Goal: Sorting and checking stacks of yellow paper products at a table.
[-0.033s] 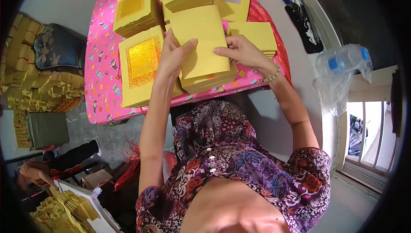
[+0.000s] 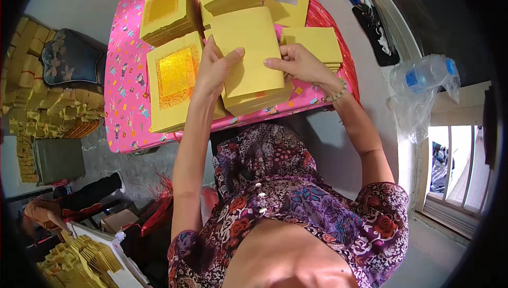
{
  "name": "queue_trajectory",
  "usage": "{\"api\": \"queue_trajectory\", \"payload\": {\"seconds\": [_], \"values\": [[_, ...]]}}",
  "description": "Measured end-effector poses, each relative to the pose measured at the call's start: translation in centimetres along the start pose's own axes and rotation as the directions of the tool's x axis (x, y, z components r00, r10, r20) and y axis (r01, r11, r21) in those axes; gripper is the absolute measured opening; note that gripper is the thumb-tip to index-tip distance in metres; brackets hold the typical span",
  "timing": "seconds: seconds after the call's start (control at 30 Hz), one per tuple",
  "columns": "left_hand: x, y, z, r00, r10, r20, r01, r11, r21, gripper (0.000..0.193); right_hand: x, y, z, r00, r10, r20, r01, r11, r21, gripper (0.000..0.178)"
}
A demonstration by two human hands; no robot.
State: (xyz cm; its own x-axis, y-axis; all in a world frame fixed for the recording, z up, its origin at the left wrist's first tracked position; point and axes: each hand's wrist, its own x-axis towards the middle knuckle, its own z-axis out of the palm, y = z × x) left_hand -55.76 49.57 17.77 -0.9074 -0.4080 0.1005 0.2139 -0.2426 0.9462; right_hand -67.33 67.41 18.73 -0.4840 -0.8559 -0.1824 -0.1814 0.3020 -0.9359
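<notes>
Head view shows both bare hands gripping one rectangular piece of yellow paper [image 2: 251, 29], which lies between them, just above a yellow paper stack [image 2: 259, 103] near the front edge of the table. Its long axis runs away from the body, with the far end leaning slightly to the left. The left hand [image 2: 214, 70] is closed on the left long edge, its thumb flat on the upper face; the right hand [image 2: 304, 66] pinches the opposite edge, its thumb also on top (whether this is one sheet or several, I cannot tell). Neither hand is nearer, because both touch it, but the left thumb reaches further inward. To the left, beside the left forearm, a gold-foil paper stack [image 2: 159, 113] rests on the pink printed tablecloth [image 2: 124, 89].
</notes>
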Motion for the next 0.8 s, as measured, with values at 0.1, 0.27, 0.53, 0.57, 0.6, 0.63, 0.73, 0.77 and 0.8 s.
{"api": "queue_trajectory", "payload": {"seconds": [0.1, 0.27, 0.53, 0.57, 0.6, 0.63, 0.73, 0.77, 0.8], "values": [[0.1, -0.3, -0.3, 0.999, -0.026, -0.044, 0.023, 0.998, -0.054, 0.053, -0.2, 0.0, 0.0, 0.998, 0.03, 0.055, -0.031, 0.999, 0.015, 0.036], [-0.1, -0.4, -0.1, 0.999, 0.006, -0.047, -0.007, 1.0, -0.02, 0.056, -1.2, -0.2, 0.5, 0.999, -0.003, 0.045, 0.0, 0.998, 0.059, 0.036], [-1.2, 0.3, 0.8, 0.994, 0.04, -0.102, -0.048, 0.995, -0.082, 0.059, -1.9, -0.1, 0.6, 0.997, 0.073, 0.015, -0.074, 0.995, 0.068, 0.031], [-1.3, 0.2, 0.9, 0.993, 0.085, -0.076, -0.093, 0.99, -0.106, 0.059, -1.9, -0.1, 0.5, 0.998, 0.066, -0.003, -0.065, 0.996, 0.068, 0.03], [-1.4, 0.1, 1.0, 0.99, 0.13, -0.051, -0.136, 0.982, -0.131, 0.059, -1.8, -0.3, 0.5, 0.998, 0.062, -0.005, -0.062, 0.996, 0.067, 0.03], [-1.6, -0.1, 1.0, 0.99, 0.134, -0.049, -0.139, 0.982, -0.13, 0.059, -1.5, -0.5, 0.4, 0.998, -0.008, -0.061, 0.015, 0.994, 0.112, 0.028], [-2.5, -0.4, 1.4, 0.994, 0.106, 0.013, -0.106, 0.994, -0.019, 0.058, -0.7, -0.1, -0.5, 0.982, -0.127, -0.137, 0.143, 0.983, 0.118, 0.024], [-2.5, -0.3, 1.6, 0.997, 0.076, 0.011, -0.076, 0.996, -0.041, 0.058, -0.3, 0.2, -0.9, 0.974, -0.172, -0.147, 0.186, 0.979, 0.087, 0.023], [-2.5, -0.2, 1.8, 0.999, 0.046, 0.01, -0.045, 0.997, -0.062, 0.058, -0.3, 0.4, -1.0, 0.973, -0.171, -0.153, 0.185, 0.979, 0.085, 0.023]]}}
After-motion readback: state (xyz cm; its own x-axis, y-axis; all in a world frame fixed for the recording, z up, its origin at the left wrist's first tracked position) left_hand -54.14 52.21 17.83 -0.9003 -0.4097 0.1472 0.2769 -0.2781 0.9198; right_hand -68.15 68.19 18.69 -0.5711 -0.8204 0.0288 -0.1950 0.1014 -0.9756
